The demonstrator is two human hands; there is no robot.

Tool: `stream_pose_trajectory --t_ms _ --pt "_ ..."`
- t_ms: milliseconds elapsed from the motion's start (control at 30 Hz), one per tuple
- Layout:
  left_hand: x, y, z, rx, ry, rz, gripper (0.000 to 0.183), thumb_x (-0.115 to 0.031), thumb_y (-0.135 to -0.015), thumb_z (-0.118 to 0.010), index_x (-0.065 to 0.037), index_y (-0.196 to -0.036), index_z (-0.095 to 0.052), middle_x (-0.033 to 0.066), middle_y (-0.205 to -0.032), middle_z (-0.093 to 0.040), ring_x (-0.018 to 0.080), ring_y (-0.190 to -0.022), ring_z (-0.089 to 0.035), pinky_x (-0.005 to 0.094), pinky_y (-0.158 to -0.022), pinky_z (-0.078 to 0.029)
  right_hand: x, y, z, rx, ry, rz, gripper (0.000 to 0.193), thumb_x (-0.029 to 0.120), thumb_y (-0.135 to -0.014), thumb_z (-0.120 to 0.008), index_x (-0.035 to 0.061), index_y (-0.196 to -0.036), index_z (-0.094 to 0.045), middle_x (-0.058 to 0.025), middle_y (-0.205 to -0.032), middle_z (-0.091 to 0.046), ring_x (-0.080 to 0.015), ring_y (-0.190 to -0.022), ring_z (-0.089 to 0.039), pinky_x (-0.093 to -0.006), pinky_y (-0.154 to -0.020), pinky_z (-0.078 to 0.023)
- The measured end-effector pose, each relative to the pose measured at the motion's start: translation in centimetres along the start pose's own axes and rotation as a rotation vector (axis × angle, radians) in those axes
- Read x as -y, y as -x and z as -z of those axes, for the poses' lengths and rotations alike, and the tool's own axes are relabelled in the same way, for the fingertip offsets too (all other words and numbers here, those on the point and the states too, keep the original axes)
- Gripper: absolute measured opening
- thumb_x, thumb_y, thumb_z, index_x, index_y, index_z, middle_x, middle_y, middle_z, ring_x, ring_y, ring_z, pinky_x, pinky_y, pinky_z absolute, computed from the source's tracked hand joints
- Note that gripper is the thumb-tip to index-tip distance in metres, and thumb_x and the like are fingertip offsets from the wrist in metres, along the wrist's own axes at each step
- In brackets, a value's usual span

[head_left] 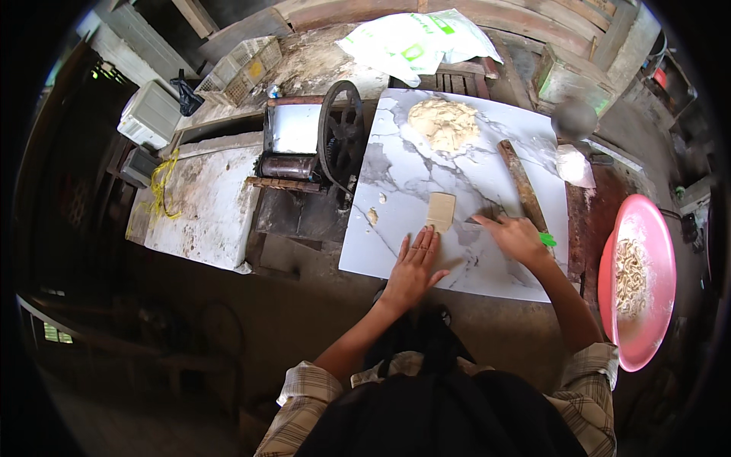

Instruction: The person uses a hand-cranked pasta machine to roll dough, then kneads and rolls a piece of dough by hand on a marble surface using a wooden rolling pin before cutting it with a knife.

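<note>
A flat, pale rectangle of dough (440,212) lies on the marble-patterned board. My left hand (413,263) is spread flat, its fingertips on the near edge of that dough. Just right of it, my right hand (518,240) is closed round a knife (547,239); its green handle end sticks out behind the hand, and the index finger points along the mostly hidden blade toward the dough. A large rough lump of dough (444,124) sits at the far side of the board. Beyond my right hand lies a long wooden rolling pin (522,185).
The marble-patterned board (396,167) has small dough scraps at its left. A hand-cranked roller machine (289,164) with a big wheel stands left of it. At right, a pink basin (661,263) holds twisted dough strips. A white-and-green sack (415,46) lies behind.
</note>
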State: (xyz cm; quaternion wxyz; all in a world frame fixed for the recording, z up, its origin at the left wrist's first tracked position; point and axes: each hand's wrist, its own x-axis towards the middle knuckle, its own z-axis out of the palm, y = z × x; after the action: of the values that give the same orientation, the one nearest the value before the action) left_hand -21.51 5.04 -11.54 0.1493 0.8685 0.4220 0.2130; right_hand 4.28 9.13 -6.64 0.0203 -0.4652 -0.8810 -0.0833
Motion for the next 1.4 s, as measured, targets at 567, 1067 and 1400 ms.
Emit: stream_pose_trajectory --t_ms 567,1067,1400 --pt "3.4 -4.5 -1.0 -0.228 -0.024 0.427 0.032 -0.028 -0.074 -0.070 -0.012 -0.097 -0.054 0.0073 -0.094 -0.054 0.0269 -0.095 -0.049 0.0422 -0.078 -0.036 4.2 -4.9 -4.3 -0.346 -0.156 -0.667 0.035 0.018 -0.079 -0.064 0.0082 -0.112 -0.054 -0.0098 -0.101 -0.050 -0.0281 -0.098 -0.048 -0.0417 -0.078 -0.039" --pt "3.4 -6.1 -0.1 -0.177 0.131 0.291 0.020 -0.016 -0.072 -0.069 -0.010 -0.083 -0.053 0.0046 -0.079 -0.060 0.0255 -0.079 -0.058 0.0398 -0.070 -0.046 13.0 -4.8 -4.9 -0.318 -0.401 -0.974 0.037 0.020 -0.072 -0.070 0.0112 -0.103 -0.052 -0.0099 -0.102 -0.047 -0.0305 -0.102 -0.043 -0.0440 -0.082 -0.034" --pt "1.5 -8.3 3.2 -0.106 0.616 0.085 0.022 -0.010 -0.075 -0.068 -0.007 -0.090 -0.053 0.0049 -0.076 -0.060 0.0192 -0.070 -0.058 0.0333 -0.063 -0.047 13.1 -4.4 -3.5 -0.578 -0.516 -0.854 0.041 0.001 -0.071 -0.068 0.0071 -0.110 -0.055 -0.0098 -0.107 -0.051 -0.0287 -0.102 -0.047 -0.0419 -0.084 -0.038"
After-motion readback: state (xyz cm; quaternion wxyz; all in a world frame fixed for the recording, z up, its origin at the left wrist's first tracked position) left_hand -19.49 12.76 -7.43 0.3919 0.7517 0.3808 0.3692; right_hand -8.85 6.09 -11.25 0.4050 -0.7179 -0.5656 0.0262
